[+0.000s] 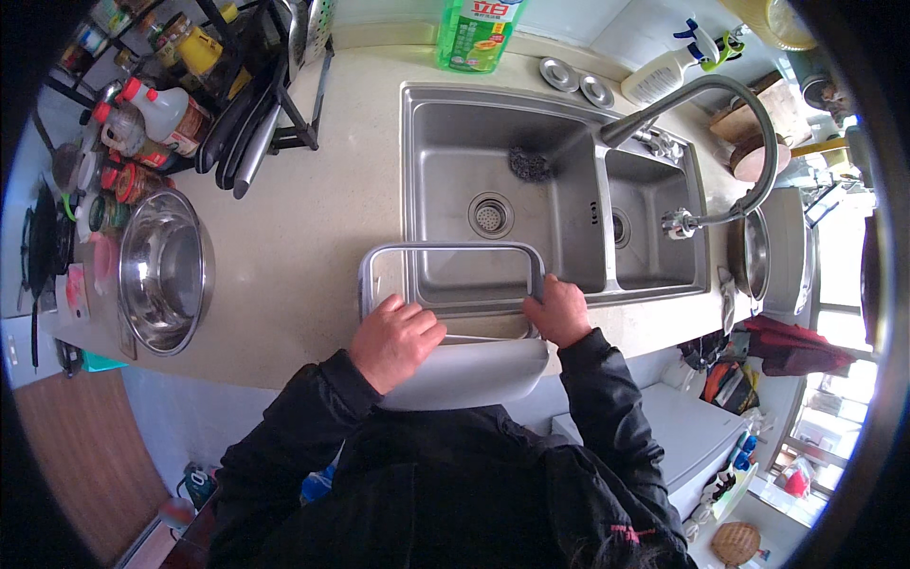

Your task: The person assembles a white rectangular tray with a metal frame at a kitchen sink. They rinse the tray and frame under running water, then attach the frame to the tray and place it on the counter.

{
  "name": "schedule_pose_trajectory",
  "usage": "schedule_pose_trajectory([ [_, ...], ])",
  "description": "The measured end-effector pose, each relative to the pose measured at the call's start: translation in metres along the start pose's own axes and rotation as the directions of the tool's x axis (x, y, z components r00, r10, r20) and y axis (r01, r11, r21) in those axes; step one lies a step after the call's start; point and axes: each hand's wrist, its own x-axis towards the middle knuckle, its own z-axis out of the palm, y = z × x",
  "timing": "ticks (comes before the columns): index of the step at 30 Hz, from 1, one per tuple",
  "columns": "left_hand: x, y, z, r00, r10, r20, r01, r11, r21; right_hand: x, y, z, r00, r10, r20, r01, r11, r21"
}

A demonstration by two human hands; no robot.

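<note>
Both my hands hold a rectangular clear lid (453, 247) with a grey rim, tilted over the front edge of the sink; the basin shows through its middle. My left hand (398, 343) is closed, its fingers curled at the lid's near left part. At the right side, my right hand (561, 311) grips the rim with thumb and fingers. Just below the lid, against my body, is a whitish smooth-sided tub (469, 375). Whether the tub and the lid are joined, I cannot tell. The undersides of both are hidden.
A steel double sink (559, 204) with a dark scrubber (529, 164) and a curved faucet (749, 90) lies ahead. At left are a steel bowl (166, 270), several bottles and a knife rack (299, 133). A green detergent bottle (477, 38) stands behind the sink.
</note>
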Motion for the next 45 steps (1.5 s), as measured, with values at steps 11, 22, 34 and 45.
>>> schedule_pose_trajectory([
  [11, -0.043, -0.028, -0.023, 0.703, -0.679, -0.210, 0.595, 0.724, -0.350, 0.001, 0.003, -0.001, 1.000, -0.005, 0.003, 0.005, 0.998, 0.070],
  [22, -0.055, -0.040, 0.011, 0.595, -0.797, 0.108, 0.726, 0.475, -0.497, -0.007, -0.026, -0.029, 0.961, -0.044, -0.271, 0.005, 0.990, -0.142],
  [34, -0.060, -0.047, 0.012, 0.553, -0.793, 0.255, 0.737, 0.324, -0.593, 0.001, -0.152, 0.032, 0.814, -0.574, 0.090, 0.529, 0.796, 0.292],
  [45, -0.063, -0.052, 0.016, 0.633, -0.758, 0.158, 0.699, 0.472, -0.538, 0.007, -0.158, 0.051, 0.805, -0.589, 0.068, 0.538, 0.774, 0.334],
])
